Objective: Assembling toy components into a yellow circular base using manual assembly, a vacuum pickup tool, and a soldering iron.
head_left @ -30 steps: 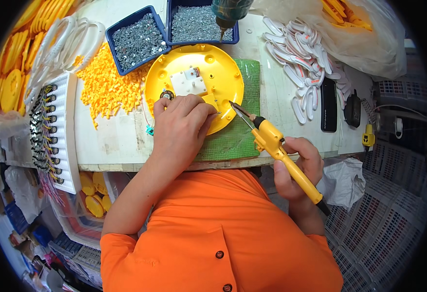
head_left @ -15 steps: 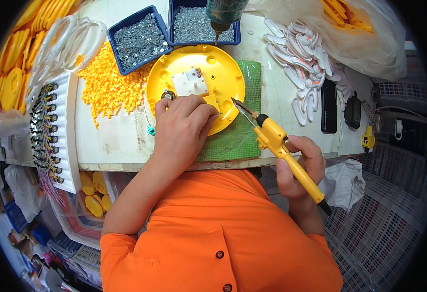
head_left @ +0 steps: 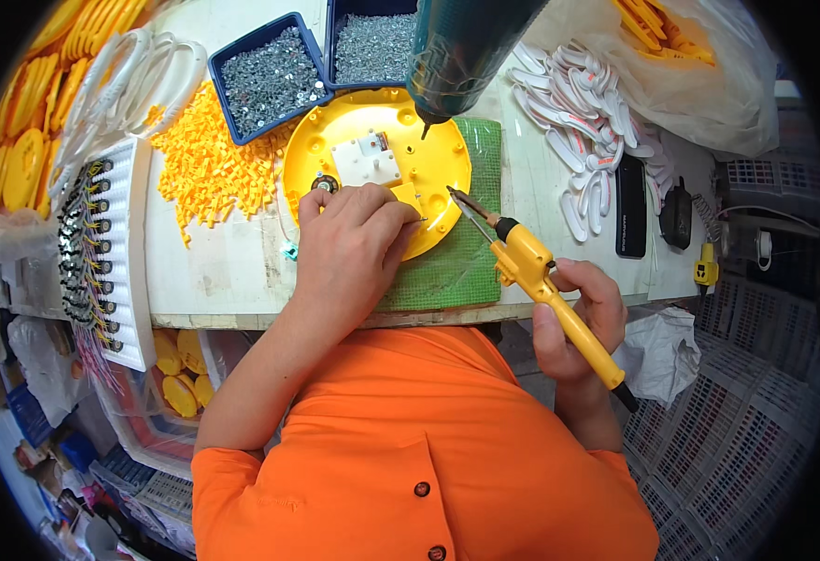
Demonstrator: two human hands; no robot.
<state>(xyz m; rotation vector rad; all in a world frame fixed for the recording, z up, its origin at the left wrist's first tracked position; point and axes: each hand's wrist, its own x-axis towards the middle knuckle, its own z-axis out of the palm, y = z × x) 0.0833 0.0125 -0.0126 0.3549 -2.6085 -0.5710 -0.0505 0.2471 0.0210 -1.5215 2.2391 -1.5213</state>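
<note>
A round yellow plastic shell (head_left: 447, 159) lies on a green mat (head_left: 456, 271) with a white gearbox-like block (head_left: 365, 164) and a small dark round part (head_left: 325, 183) inside it. My left hand (head_left: 349, 234) rests over the shell's near part, fingers curled together at a tiny metal-looking piece (head_left: 422, 219); what they pinch is mostly hidden. In my right hand (head_left: 583, 318) is a yellow soldering gun (head_left: 536, 266), its tip pointing up-left over the shell's right rim. Overhead hangs a dark green electric screwdriver (head_left: 461, 61), bit pointing down at the shell.
Two blue bins (head_left: 265, 79) of screws stand behind the shell. Small yellow parts (head_left: 213, 168) are heaped to the left, beside a white foam tray (head_left: 129, 252) of wired components. White curved pieces (head_left: 578, 131), a black phone-like slab (head_left: 630, 206) and a plastic bag (head_left: 709, 84) lie right.
The hanging screwdriver has swung in and lower, looming larger and covering part of the right screw bin. Both hands and the soldering gun have barely moved.
</note>
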